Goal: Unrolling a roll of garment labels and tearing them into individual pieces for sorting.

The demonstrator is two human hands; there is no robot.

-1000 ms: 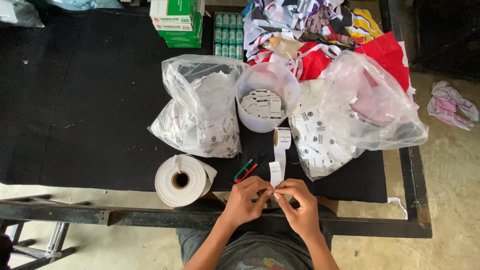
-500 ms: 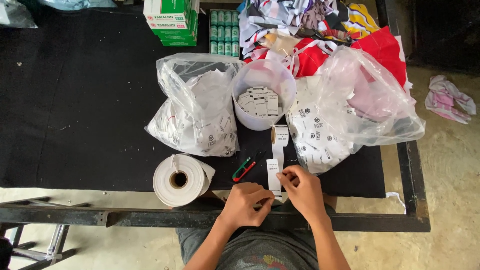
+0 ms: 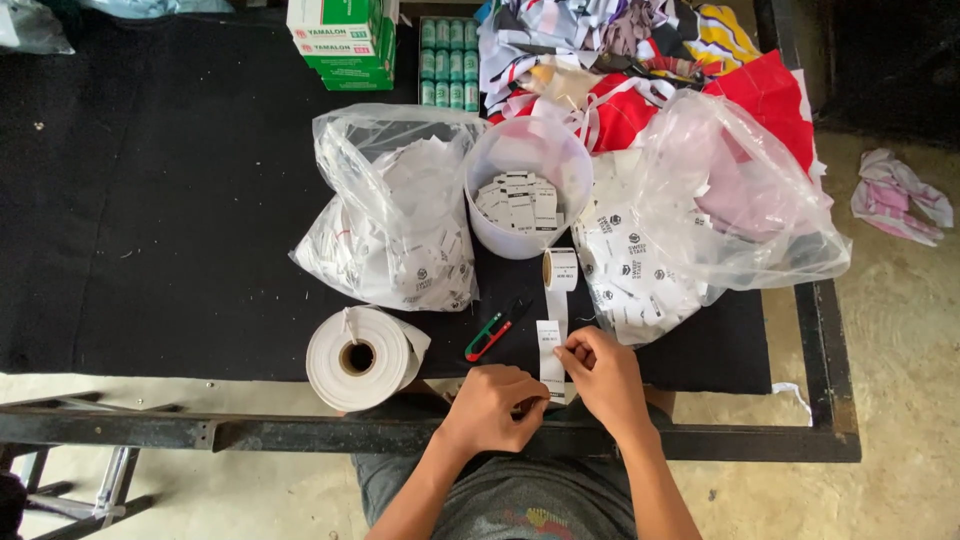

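At the near edge of the black table (image 3: 150,200), the left hand (image 3: 492,405) and the right hand (image 3: 603,375) meet over a narrow white label strip (image 3: 551,345). The right hand pinches the strip's edge between thumb and fingertips, while the left hand is curled closed at the strip's lower end, its fingers pressed to the paper; how tightly it grips cannot be told. The strip runs away from the hands to a small label roll (image 3: 560,270) standing just in front of a white plastic tub (image 3: 528,190) filled with cut labels. Just left of the strip lies a small thread snip with red and green handles (image 3: 488,340), apart from both hands. Further left, near the table's edge, a large roll of white paper (image 3: 358,358) lies on its side with its hollow core facing the camera. Beyond it sits a clear plastic bag of white tags (image 3: 395,225), and to the right of the tub another clear plastic bag (image 3: 720,200) sits beside a spread of printed white tags (image 3: 630,275). At the far side are green and white boxes (image 3: 340,40) and a heap of coloured fabric scraps (image 3: 640,50).
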